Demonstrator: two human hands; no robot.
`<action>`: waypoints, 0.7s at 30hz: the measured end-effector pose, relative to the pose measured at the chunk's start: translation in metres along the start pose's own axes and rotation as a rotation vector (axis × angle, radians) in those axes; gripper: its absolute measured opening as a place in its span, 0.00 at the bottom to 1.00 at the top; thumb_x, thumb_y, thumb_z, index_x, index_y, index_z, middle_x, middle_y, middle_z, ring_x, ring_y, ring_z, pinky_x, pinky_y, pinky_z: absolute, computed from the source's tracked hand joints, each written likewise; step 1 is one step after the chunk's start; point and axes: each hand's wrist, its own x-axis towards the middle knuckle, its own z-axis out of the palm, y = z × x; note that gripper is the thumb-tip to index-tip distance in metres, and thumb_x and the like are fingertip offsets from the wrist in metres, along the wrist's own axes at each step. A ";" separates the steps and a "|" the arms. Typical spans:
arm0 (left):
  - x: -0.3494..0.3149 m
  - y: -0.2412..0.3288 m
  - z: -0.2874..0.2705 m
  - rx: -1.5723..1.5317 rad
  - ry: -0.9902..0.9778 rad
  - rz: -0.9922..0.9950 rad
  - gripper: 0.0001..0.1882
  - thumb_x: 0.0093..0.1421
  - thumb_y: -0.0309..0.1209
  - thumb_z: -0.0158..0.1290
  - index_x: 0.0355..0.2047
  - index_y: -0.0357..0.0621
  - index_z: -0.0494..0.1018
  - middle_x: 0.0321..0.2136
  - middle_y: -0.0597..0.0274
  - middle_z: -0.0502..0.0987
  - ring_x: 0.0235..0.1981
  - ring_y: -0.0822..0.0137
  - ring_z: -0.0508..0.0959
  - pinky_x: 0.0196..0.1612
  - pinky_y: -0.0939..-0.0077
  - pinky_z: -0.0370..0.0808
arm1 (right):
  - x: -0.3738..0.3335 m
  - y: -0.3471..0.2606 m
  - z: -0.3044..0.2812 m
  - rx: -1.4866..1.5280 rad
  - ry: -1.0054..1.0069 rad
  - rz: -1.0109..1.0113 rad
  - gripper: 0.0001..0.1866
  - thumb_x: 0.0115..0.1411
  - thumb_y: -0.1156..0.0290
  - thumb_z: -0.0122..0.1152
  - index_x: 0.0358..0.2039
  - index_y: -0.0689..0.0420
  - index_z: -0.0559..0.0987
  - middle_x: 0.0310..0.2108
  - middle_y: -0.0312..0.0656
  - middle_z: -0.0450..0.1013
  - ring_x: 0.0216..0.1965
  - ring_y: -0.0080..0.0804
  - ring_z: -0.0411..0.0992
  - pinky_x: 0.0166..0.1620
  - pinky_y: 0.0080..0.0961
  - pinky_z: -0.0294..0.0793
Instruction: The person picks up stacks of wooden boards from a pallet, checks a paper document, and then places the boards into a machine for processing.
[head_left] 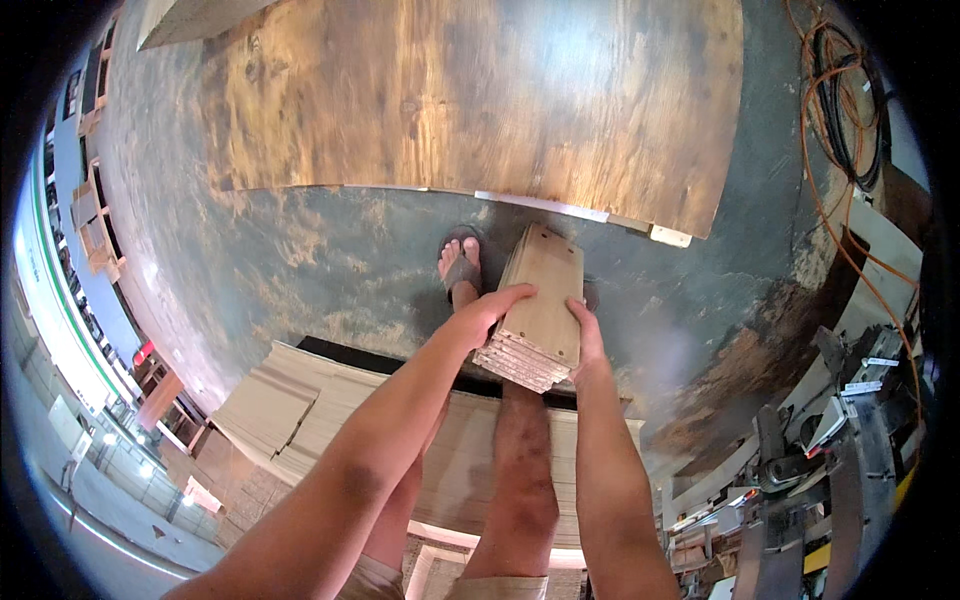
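Note:
A stack of several light wooden boards (545,290), with small holes near the corners of the top one, is held between my two hands above the floor. My left hand (497,308) grips its left side, thumb over the top edge. Against the right side presses my right hand (588,335), its fingers partly hidden behind the boards. The near ends of the boards show as rough, pale layers. Below and behind the stack are my legs and a sandalled foot (461,258).
A large brown wooden sheet (450,100) lies ahead on low supports. Stacked pale panels (350,400) stand close to my legs. Orange and black cables (845,110) coil at the right, above machinery (800,460). Wooden pallets (98,225) line the far left.

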 end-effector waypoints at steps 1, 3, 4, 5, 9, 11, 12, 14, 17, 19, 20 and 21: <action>0.001 -0.005 -0.001 -0.027 -0.022 -0.011 0.32 0.53 0.48 0.60 0.50 0.36 0.71 0.44 0.54 0.77 0.42 0.60 0.78 0.46 0.65 0.75 | 0.000 0.005 -0.003 0.003 0.011 0.029 0.30 0.62 0.58 0.53 0.61 0.58 0.63 0.55 0.48 0.68 0.54 0.44 0.69 0.56 0.40 0.69; 0.000 -0.013 -0.005 -0.088 -0.065 -0.023 0.30 0.52 0.45 0.61 0.49 0.36 0.71 0.43 0.53 0.77 0.41 0.59 0.79 0.44 0.65 0.76 | -0.005 0.011 -0.004 0.000 0.027 0.088 0.31 0.62 0.58 0.54 0.61 0.61 0.62 0.55 0.49 0.68 0.54 0.44 0.69 0.56 0.39 0.70; -0.006 -0.016 -0.004 -0.052 -0.059 0.045 0.31 0.53 0.45 0.61 0.50 0.36 0.70 0.44 0.52 0.77 0.42 0.58 0.79 0.45 0.63 0.76 | -0.009 0.012 -0.006 -0.009 0.007 0.081 0.31 0.61 0.58 0.54 0.61 0.61 0.62 0.55 0.49 0.68 0.54 0.44 0.69 0.56 0.40 0.70; -0.017 -0.029 -0.004 -0.016 -0.053 0.115 0.31 0.53 0.44 0.62 0.51 0.36 0.69 0.45 0.51 0.77 0.42 0.57 0.79 0.45 0.61 0.76 | -0.019 0.015 -0.010 -0.020 -0.014 0.073 0.32 0.61 0.58 0.55 0.61 0.62 0.62 0.56 0.49 0.68 0.54 0.44 0.69 0.56 0.40 0.70; -0.073 -0.100 0.007 0.255 0.327 0.447 0.36 0.50 0.43 0.64 0.54 0.34 0.65 0.44 0.47 0.77 0.43 0.51 0.79 0.47 0.57 0.76 | -0.083 0.038 -0.014 -0.113 -0.015 0.080 0.33 0.60 0.58 0.56 0.60 0.65 0.63 0.57 0.50 0.67 0.55 0.45 0.69 0.57 0.41 0.68; -0.147 -0.092 0.042 0.550 0.488 0.417 0.41 0.47 0.43 0.66 0.55 0.32 0.61 0.45 0.45 0.75 0.44 0.47 0.78 0.48 0.56 0.75 | -0.102 0.054 -0.038 -0.157 -0.074 0.015 0.35 0.60 0.54 0.55 0.61 0.63 0.63 0.58 0.50 0.66 0.57 0.46 0.67 0.59 0.42 0.66; -0.186 -0.088 0.056 0.691 0.579 0.400 0.44 0.46 0.44 0.66 0.56 0.32 0.59 0.46 0.44 0.74 0.45 0.45 0.77 0.49 0.55 0.74 | -0.107 0.058 -0.040 -0.183 -0.110 -0.011 0.36 0.60 0.52 0.55 0.62 0.63 0.63 0.59 0.50 0.65 0.58 0.46 0.66 0.60 0.43 0.64; -0.225 -0.102 0.063 0.861 0.662 0.554 0.47 0.43 0.43 0.67 0.57 0.31 0.57 0.47 0.42 0.71 0.47 0.43 0.74 0.51 0.56 0.72 | -0.119 0.053 -0.019 0.057 -0.272 -0.042 0.39 0.60 0.46 0.53 0.63 0.61 0.61 0.61 0.49 0.64 0.60 0.46 0.63 0.62 0.44 0.61; -0.281 -0.103 0.071 0.984 0.696 0.689 0.49 0.41 0.42 0.68 0.57 0.32 0.54 0.49 0.41 0.67 0.51 0.43 0.69 0.53 0.55 0.69 | -0.129 0.031 0.032 0.128 -0.348 -0.103 0.46 0.58 0.33 0.45 0.66 0.57 0.59 0.63 0.48 0.60 0.64 0.48 0.58 0.64 0.48 0.57; -0.306 -0.102 0.071 1.017 0.700 0.790 0.50 0.41 0.40 0.68 0.57 0.32 0.53 0.49 0.40 0.65 0.52 0.43 0.67 0.54 0.53 0.67 | -0.138 0.023 0.067 0.074 -0.289 -0.196 0.51 0.56 0.28 0.42 0.66 0.58 0.58 0.64 0.51 0.59 0.63 0.52 0.59 0.63 0.51 0.58; -0.314 -0.104 0.070 1.028 0.716 0.858 0.50 0.40 0.40 0.68 0.57 0.32 0.53 0.49 0.40 0.65 0.52 0.42 0.67 0.54 0.52 0.66 | -0.137 0.027 0.079 0.072 -0.348 -0.253 0.50 0.56 0.28 0.40 0.65 0.58 0.59 0.62 0.51 0.62 0.60 0.52 0.62 0.61 0.52 0.61; -0.320 -0.104 0.069 1.031 0.733 0.926 0.50 0.40 0.40 0.68 0.57 0.32 0.53 0.49 0.39 0.65 0.52 0.42 0.66 0.54 0.51 0.65 | -0.137 0.026 0.087 0.102 -0.350 -0.242 0.50 0.56 0.29 0.42 0.65 0.59 0.60 0.61 0.52 0.63 0.60 0.51 0.63 0.61 0.52 0.61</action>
